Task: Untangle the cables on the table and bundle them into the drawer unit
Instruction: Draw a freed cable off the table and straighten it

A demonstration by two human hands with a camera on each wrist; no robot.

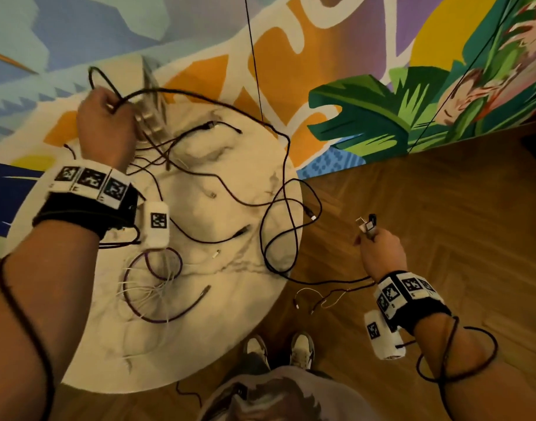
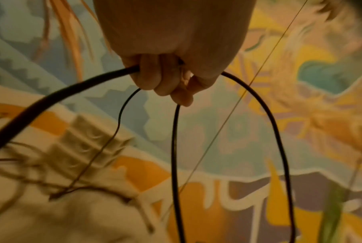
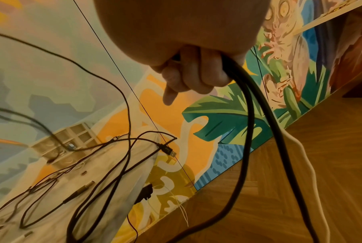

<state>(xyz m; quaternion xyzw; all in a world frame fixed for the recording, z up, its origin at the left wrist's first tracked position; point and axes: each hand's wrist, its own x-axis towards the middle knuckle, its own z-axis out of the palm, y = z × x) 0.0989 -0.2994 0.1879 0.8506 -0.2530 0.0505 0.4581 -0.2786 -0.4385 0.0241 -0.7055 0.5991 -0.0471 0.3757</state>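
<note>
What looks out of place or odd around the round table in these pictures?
A thin brown-and-white cable lies on the herringbone wooden floor, off the round white marble table. A black cable loop overhangs the table's right edge. The other cables remain tangled.

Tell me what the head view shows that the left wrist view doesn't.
Only the head view shows the right hand gripping cable plugs off the table's edge, the purple cable coiled on the round marble table, and the person's shoes. Only the left wrist view shows the curled fingers from beneath. Both show the left hand gripping black cable near the drawer unit.
</note>
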